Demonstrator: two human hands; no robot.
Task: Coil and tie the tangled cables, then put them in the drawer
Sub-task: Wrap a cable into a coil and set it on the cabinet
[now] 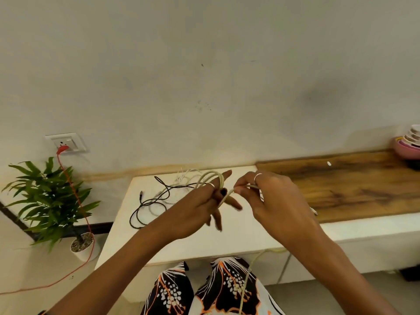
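Observation:
A beige cable [210,176] is looped in a coil around the fingers of my left hand [204,208], which holds it above the white table [181,244]. My right hand [270,198] pinches a stretch of the same cable just right of the coil. The cable's loose tail [246,276] hangs down over my lap. A black cable [145,205] lies tangled on the table with a thin white cable [185,176] behind my left hand. No drawer can be seen.
A wooden counter [354,185] runs along the right, with stacked bowls [409,144] at its far end. A potted plant [54,201] stands on the floor at left. A red cord [75,194] hangs from a wall socket [67,142].

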